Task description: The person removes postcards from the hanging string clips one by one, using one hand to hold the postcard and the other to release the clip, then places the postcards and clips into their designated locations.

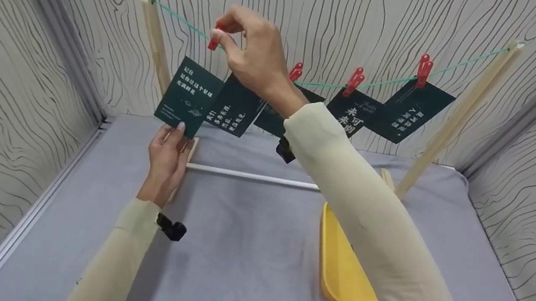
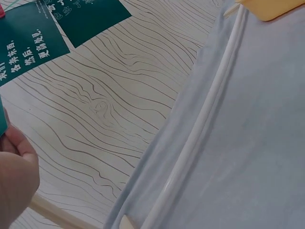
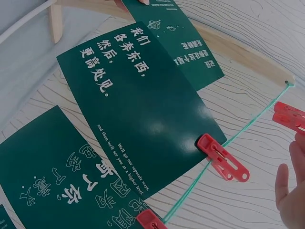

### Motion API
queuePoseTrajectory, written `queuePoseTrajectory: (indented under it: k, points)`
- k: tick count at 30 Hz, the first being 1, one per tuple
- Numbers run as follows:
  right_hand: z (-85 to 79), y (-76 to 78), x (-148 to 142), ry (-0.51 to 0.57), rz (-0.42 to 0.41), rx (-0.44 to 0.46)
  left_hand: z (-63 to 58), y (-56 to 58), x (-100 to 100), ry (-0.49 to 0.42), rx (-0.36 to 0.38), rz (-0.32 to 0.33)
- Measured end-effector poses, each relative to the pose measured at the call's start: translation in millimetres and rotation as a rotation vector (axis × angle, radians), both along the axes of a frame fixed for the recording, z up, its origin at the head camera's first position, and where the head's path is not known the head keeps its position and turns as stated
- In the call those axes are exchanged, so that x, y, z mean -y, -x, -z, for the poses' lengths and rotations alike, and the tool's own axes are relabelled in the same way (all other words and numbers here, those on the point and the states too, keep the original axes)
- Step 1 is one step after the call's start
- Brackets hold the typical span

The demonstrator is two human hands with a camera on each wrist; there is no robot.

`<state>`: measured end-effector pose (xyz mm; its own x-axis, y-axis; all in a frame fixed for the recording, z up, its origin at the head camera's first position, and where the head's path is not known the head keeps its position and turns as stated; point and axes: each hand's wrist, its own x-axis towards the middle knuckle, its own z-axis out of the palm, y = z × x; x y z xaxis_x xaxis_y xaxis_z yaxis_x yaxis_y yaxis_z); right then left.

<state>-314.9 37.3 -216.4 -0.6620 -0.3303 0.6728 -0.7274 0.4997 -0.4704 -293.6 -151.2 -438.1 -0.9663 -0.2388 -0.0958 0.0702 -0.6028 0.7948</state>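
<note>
My left hand (image 1: pixel 167 158) pinches the lower edge of a dark green card (image 1: pixel 188 94) with white lettering, thumb on its printed face. The card's top is below the green string (image 1: pixel 177 15). At the string, my right hand (image 1: pixel 259 52) pinches a red clothespin (image 1: pixel 214 37) between thumb and fingers. In the right wrist view this clothespin (image 3: pixel 289 118) is beside the string, apart from the held card (image 3: pixel 190 52). A neighbouring green card (image 3: pixel 138 114) hangs from another red clothespin (image 3: pixel 221 157) and partly covers the held card there.
Several more green cards, such as one at the right (image 1: pixel 416 112), hang from red clothespins. Wooden posts, left (image 1: pixel 155 44) and right (image 1: pixel 461 118), hold the string. A white rod (image 1: pixel 249 175) runs low between them. A yellow tray (image 1: pixel 335 266) lies beneath my right forearm.
</note>
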Motion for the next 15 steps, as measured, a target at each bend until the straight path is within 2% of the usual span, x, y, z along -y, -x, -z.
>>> queuePoseTrajectory:
  k: [6,15]
  points:
    - [5.8,-9.2,1,-0.003,-0.031,0.076,10.7,-5.2,5,0.012,0.048,0.01]
    - [26.3,-19.5,1,-0.004,-0.083,0.099,16.7,-6.7,7,-0.008,0.075,0.021]
